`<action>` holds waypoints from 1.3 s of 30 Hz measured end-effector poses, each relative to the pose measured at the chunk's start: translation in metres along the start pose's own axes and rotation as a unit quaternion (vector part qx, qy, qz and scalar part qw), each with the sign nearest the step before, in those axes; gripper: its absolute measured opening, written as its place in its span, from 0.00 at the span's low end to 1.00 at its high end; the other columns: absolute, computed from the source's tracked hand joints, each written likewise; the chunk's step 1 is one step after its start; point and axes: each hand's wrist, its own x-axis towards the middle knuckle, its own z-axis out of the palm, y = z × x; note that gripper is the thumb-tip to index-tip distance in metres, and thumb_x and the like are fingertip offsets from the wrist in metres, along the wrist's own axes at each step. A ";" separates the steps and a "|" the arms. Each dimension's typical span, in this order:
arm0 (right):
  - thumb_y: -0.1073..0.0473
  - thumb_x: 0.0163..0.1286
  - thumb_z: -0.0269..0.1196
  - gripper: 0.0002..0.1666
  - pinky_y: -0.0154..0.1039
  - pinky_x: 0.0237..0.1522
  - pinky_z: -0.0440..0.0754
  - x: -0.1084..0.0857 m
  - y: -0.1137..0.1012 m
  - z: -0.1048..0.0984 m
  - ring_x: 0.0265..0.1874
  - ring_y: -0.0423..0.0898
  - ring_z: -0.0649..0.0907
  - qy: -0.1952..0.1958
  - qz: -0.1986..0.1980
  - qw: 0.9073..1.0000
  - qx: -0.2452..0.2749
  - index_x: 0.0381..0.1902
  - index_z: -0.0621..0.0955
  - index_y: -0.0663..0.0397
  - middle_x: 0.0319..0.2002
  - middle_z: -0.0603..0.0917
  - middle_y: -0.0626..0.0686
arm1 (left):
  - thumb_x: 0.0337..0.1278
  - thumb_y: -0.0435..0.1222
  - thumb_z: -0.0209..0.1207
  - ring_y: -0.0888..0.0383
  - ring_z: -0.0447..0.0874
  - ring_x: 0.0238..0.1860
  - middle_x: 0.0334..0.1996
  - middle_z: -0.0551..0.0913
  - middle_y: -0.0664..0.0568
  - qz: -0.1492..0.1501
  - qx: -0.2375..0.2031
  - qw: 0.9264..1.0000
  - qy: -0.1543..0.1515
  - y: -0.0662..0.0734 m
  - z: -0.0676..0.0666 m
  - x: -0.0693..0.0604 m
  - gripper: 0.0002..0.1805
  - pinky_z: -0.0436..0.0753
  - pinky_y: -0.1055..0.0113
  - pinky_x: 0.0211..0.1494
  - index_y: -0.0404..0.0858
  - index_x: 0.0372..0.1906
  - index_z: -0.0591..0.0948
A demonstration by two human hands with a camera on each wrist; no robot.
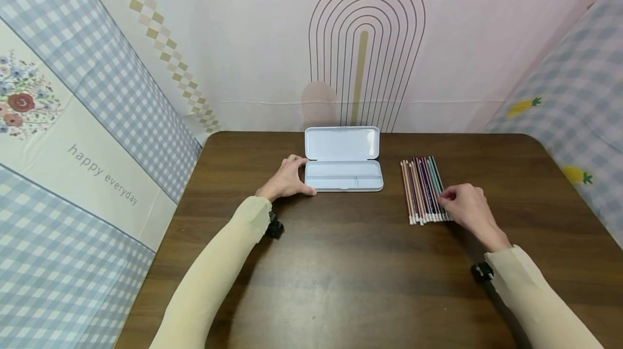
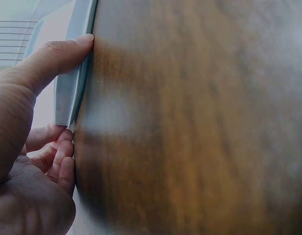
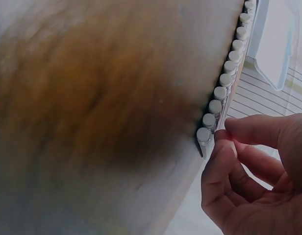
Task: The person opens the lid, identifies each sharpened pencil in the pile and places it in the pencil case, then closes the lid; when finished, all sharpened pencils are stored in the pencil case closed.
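Note:
A pale blue pencil case [image 1: 343, 143] lies at the table's back with its lid raised, showing a divided tray inside. My left hand [image 1: 288, 178] holds its left end, thumb [image 2: 67, 51] against the front edge and the other fingers round the side. To the right, several pencils [image 1: 419, 192] lie side by side in a row, white erasers [image 3: 225, 80] toward me. At the row's right edge, my right hand [image 1: 467, 209] pinches the outermost pencil [image 3: 203, 135] near its eraser end with thumb and forefinger. The fingertips partly hide that pencil.
The brown wooden table [image 1: 340, 273] reaches back to a pale patterned cloth [image 1: 263, 57]. Blue checked cloth [image 1: 97, 67] hangs at the left, and another checked cloth [image 1: 574, 100] at the right. A small dark camera is strapped to each wrist.

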 end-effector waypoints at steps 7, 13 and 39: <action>0.64 0.75 0.64 0.13 0.41 0.25 0.76 0.002 -0.001 0.000 0.22 0.47 0.81 -0.018 0.006 1.000 -0.006 0.36 0.90 0.70 0.24 0.87 0.57 | 0.51 0.48 0.82 0.42 0.63 0.80 0.79 0.68 0.39 -0.001 -0.004 1.000 -0.001 -0.001 0.000 0.001 0.56 0.70 0.46 0.84 0.35 0.82 0.69; 0.65 0.68 0.64 0.14 0.47 0.30 0.80 0.004 -0.003 0.000 0.24 0.50 0.83 0.002 -0.010 0.999 -0.038 0.25 0.90 0.61 0.21 0.87 0.53 | 0.50 0.48 0.83 0.42 0.63 0.80 0.79 0.68 0.38 0.000 -0.005 1.000 -0.001 -0.001 0.000 0.001 0.56 0.70 0.46 0.85 0.34 0.82 0.69; 0.61 0.71 0.66 0.30 0.41 0.26 0.70 0.006 -0.014 0.001 0.15 0.45 0.74 -0.022 0.055 0.997 -0.038 0.08 0.72 0.47 0.10 0.71 0.43 | 0.49 0.49 0.82 0.40 0.62 0.80 0.78 0.68 0.37 0.008 -0.013 1.000 0.003 -0.003 0.001 0.000 0.56 0.70 0.44 0.83 0.34 0.81 0.69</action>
